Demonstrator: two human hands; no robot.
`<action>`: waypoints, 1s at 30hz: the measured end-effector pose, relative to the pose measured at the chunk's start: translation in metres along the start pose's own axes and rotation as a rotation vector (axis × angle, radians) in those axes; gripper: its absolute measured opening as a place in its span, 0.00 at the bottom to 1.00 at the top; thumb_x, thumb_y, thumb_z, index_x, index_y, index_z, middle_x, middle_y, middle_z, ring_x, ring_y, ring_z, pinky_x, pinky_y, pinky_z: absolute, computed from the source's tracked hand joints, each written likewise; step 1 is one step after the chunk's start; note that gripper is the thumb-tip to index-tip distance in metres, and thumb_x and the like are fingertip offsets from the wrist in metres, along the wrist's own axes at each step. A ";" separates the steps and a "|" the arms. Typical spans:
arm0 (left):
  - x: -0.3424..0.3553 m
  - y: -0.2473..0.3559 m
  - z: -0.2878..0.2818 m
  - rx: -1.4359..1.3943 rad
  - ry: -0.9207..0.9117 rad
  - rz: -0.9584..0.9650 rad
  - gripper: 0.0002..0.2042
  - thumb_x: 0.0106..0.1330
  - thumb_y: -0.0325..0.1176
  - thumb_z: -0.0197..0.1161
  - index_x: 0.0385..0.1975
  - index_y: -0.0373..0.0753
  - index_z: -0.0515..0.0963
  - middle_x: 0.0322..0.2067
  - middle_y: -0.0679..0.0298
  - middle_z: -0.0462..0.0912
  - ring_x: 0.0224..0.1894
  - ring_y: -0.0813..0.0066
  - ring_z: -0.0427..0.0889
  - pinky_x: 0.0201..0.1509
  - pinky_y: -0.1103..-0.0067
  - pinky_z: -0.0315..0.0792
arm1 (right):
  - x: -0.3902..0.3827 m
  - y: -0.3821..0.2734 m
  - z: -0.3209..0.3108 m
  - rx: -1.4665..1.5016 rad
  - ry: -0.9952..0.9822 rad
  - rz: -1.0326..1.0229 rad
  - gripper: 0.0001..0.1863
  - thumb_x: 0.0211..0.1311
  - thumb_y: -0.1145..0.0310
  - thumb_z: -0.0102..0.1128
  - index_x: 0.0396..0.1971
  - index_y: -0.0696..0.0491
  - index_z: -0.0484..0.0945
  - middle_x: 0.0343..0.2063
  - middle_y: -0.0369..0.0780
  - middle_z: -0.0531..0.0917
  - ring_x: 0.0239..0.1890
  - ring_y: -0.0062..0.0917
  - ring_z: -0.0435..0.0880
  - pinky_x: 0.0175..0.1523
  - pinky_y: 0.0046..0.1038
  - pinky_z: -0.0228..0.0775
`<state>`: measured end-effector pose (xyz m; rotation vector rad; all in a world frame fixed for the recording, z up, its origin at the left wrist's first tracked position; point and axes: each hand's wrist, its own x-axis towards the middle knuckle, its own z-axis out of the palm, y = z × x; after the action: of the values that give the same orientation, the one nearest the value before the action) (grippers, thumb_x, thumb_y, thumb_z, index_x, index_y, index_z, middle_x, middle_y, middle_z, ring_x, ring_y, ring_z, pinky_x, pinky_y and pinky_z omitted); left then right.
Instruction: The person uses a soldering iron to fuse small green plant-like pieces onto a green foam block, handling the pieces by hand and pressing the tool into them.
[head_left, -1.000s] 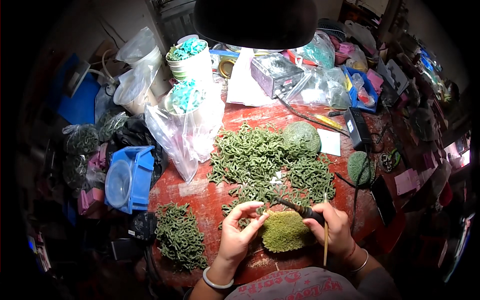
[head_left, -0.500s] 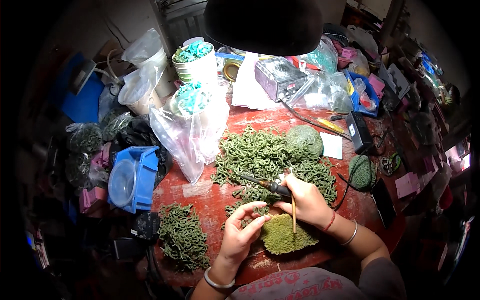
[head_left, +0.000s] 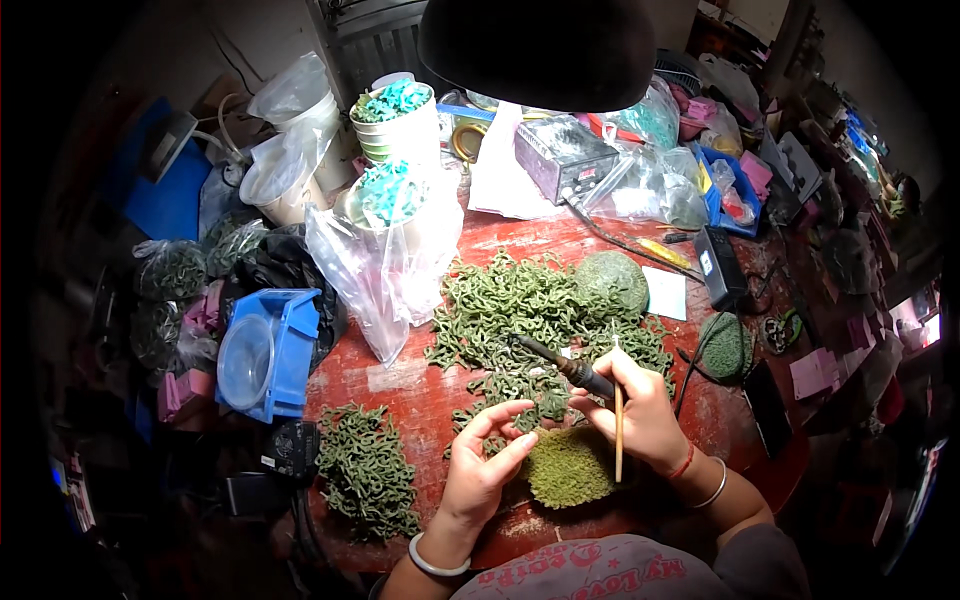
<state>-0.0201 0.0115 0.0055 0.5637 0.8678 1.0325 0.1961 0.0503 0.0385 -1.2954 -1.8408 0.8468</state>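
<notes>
My right hand (head_left: 642, 408) grips a soldering iron (head_left: 588, 379) with a dark handle, its metal tip pointing up and left over a pile of curly green pieces (head_left: 500, 300). A thin wooden stick (head_left: 619, 445) is held in the same hand and hangs down at the right edge of a mossy green pad (head_left: 565, 470). My left hand (head_left: 482, 465) is beside the pad's left edge, thumb and fingers curved and apart. Green bits show behind its fingertips; whether a small one touches them is unclear.
A second green heap (head_left: 368, 475) lies at the left. Behind are a green ball (head_left: 612, 283), a white paper (head_left: 664, 292), a power box (head_left: 565, 158) and buckets (head_left: 395, 130) of green-blue pieces. A blue bin (head_left: 295, 350) stands left; a dark lamp (head_left: 535, 50) overhangs the table.
My right hand has shifted right and slightly down with the soldering iron and stick. The iron's tip is farther right and higher. My left hand has hardly moved; its fingers look slightly wider apart.
</notes>
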 end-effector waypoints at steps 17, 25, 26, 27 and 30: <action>-0.001 -0.001 0.001 0.088 -0.135 0.026 0.14 0.65 0.22 0.69 0.49 0.37 0.79 0.40 0.65 0.83 0.33 0.88 0.77 0.31 0.90 0.68 | -0.022 -0.020 0.017 0.129 0.038 -0.034 0.16 0.55 0.73 0.76 0.36 0.56 0.75 0.25 0.38 0.80 0.24 0.20 0.81 0.31 0.24 0.72; 0.001 0.000 0.002 -0.030 -0.132 0.051 0.07 0.68 0.21 0.65 0.43 0.36 0.77 0.45 0.59 0.85 0.34 0.86 0.80 0.27 0.89 0.70 | -0.030 -0.025 0.003 0.111 0.031 0.032 0.15 0.55 0.74 0.75 0.38 0.57 0.76 0.26 0.39 0.78 0.25 0.21 0.79 0.31 0.24 0.69; 0.001 0.001 0.003 0.032 -0.122 0.074 0.07 0.68 0.19 0.64 0.42 0.36 0.76 0.43 0.59 0.83 0.33 0.84 0.80 0.26 0.89 0.69 | -0.036 -0.017 0.001 0.111 0.038 0.057 0.14 0.57 0.73 0.73 0.39 0.57 0.76 0.26 0.39 0.79 0.25 0.22 0.79 0.31 0.24 0.70; 0.000 0.001 0.004 0.092 -0.113 0.096 0.07 0.68 0.18 0.63 0.41 0.35 0.75 0.40 0.59 0.82 0.32 0.83 0.80 0.24 0.89 0.68 | -0.039 -0.018 -0.006 0.049 0.041 0.069 0.13 0.58 0.73 0.73 0.39 0.57 0.77 0.26 0.39 0.80 0.25 0.23 0.80 0.31 0.25 0.71; 0.001 -0.004 -0.001 0.165 -0.147 0.191 0.08 0.67 0.17 0.63 0.42 0.35 0.75 0.41 0.60 0.82 0.34 0.82 0.81 0.28 0.88 0.72 | -0.042 -0.018 -0.021 -0.171 0.037 0.045 0.13 0.61 0.69 0.71 0.41 0.57 0.78 0.28 0.45 0.82 0.27 0.36 0.85 0.32 0.32 0.75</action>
<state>-0.0186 0.0109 0.0010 0.8649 0.7838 1.0827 0.2152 0.0079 0.0572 -1.4532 -1.8951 0.6957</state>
